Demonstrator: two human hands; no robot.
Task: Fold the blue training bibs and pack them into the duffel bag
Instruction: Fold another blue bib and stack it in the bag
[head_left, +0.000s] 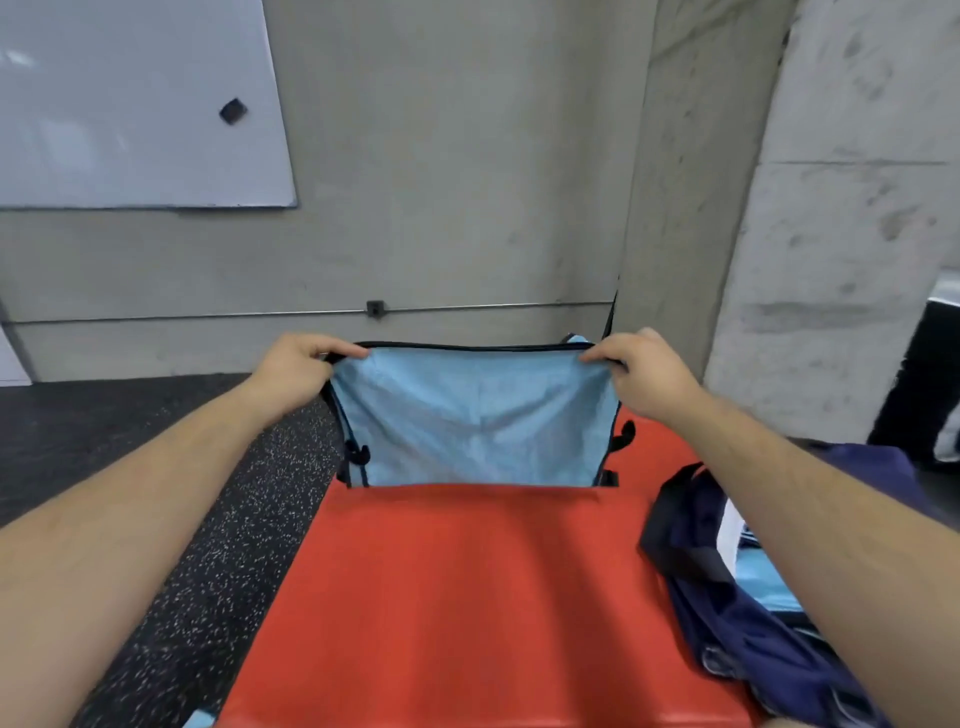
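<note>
One navy duffel bag (753, 639) lay below and right of the grip on a red pad (457, 597), partly under the right forearm. A whiteboard (130, 104) hung on the wall up-left of it. One bib (472, 415) was held; more light-blue cloth (769, 587) showed inside the bag. The left hand (298, 364) and right hand (644, 374) each pinched a top corner, stretching the pale-blue, black-trimmed mesh upright, its hem hidden behind the pad's far edge.
</note>
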